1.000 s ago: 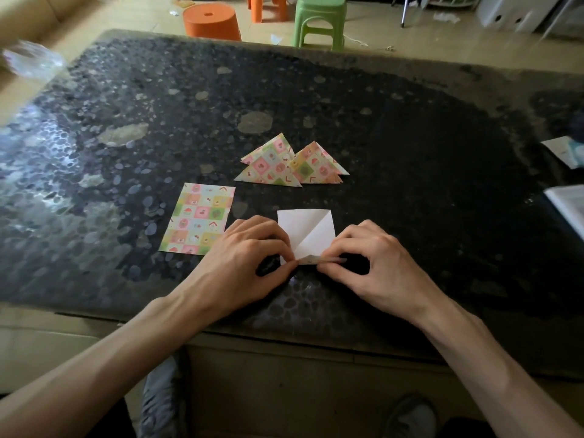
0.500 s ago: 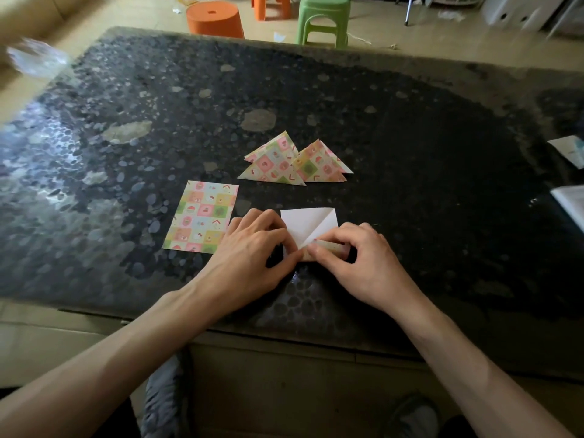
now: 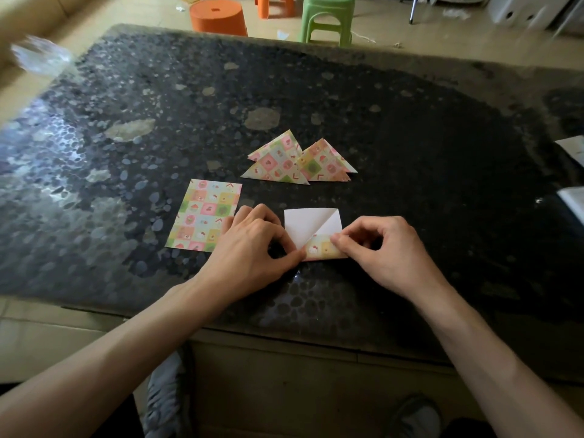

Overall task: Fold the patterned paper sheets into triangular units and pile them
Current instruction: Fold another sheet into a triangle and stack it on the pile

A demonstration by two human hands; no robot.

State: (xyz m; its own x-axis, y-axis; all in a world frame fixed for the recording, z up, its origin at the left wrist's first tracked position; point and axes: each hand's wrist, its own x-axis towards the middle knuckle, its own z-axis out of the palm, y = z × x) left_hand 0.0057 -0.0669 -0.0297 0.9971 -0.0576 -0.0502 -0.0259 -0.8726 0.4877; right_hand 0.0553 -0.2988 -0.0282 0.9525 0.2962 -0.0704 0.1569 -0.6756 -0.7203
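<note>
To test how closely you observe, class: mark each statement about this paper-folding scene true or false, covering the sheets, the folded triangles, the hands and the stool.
1. Both the left hand and the right hand hold the half-folded sheet. True.
2. The half-folded sheet lies pattern side up. False: its white side faces up; only a narrow strip folded over at the near edge shows pattern.
3. The flat patterned sheet lies right of the right hand. False: it lies left of the left hand.
4. The folded triangles lie beyond the half-folded sheet. True.
5. The green stool stands on the table. False: it stands on the floor beyond the table.
</note>
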